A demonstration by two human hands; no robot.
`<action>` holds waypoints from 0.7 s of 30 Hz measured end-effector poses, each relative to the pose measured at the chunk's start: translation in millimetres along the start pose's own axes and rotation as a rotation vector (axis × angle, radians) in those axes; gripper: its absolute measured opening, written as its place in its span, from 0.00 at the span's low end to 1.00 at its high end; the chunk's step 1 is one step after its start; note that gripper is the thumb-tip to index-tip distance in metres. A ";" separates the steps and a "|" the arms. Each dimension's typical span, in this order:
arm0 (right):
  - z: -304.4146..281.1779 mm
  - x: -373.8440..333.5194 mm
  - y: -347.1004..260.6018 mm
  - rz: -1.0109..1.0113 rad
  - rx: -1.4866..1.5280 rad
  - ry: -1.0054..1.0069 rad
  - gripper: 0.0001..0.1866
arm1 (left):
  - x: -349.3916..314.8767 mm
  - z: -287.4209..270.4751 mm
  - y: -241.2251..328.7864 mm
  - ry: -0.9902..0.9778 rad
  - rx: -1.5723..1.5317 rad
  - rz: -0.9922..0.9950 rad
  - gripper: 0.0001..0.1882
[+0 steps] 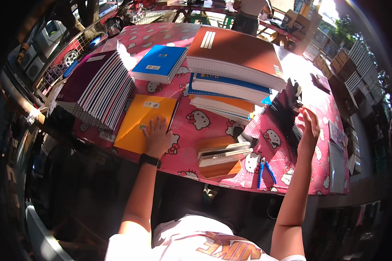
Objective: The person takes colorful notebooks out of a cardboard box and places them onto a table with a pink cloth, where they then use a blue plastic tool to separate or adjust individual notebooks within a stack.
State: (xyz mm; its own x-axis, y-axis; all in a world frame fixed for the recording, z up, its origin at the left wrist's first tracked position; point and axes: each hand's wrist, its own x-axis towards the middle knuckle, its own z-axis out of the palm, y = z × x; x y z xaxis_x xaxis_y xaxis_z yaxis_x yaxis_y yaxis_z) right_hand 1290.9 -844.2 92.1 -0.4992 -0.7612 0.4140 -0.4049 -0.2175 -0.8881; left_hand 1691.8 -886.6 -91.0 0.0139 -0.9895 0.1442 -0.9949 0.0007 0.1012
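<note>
My left hand (158, 135) lies flat, fingers spread, on a yellow spiral-bound notebook (135, 124) near the table's front edge. On the right, my right hand (308, 124) is raised at a heap of black plastic binding coils (285, 115). Its fingers are bent together at the end of a dark coil, though the tips are small in view. Between my hands sits a wooden block (220, 170) carrying pale upright bars. Blue-handled cutting pliers (265, 173) lie beside it, handles toward me.
A fanned stack of purple notebooks (89, 82) stands at the left. Blue notebooks (160, 63) lie behind the yellow one. Brown-covered notebooks (235, 52) top a tall pile at centre back. A pink patterned cloth (198, 119) covers the table. Another person (249, 19) stands beyond it.
</note>
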 end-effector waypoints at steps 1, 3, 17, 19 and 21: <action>10.2 24.2 -10.5 0.055 0.060 -0.036 0.23 | 0.5 -3.6 -0.8 0.022 -0.005 0.024 0.32; 31.3 60.4 -17.8 0.146 0.064 -0.098 0.30 | 2.5 -4.4 4.4 -0.004 -0.113 0.030 0.31; 42.2 104.2 -22.3 0.162 -0.005 -0.170 0.11 | 28.0 -117.0 64.5 0.524 -0.794 0.384 0.31; 28.1 83.4 -45.2 0.009 0.331 -0.182 0.14 | 24.0 -148.9 77.1 0.536 -0.916 0.422 0.32; 14.1 49.8 -76.8 -0.155 0.450 -0.236 0.11 | 13.9 -168.1 85.1 0.316 -1.542 0.380 0.31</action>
State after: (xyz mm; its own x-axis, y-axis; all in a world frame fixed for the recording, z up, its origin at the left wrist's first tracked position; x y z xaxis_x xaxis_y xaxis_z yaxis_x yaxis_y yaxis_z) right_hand 1307.9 -874.0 178.1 -0.2524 -0.8047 0.5373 -0.0660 -0.5397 -0.8393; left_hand 1624.1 -875.9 85.1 0.0159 -0.8307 0.5565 0.0929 0.5554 0.8264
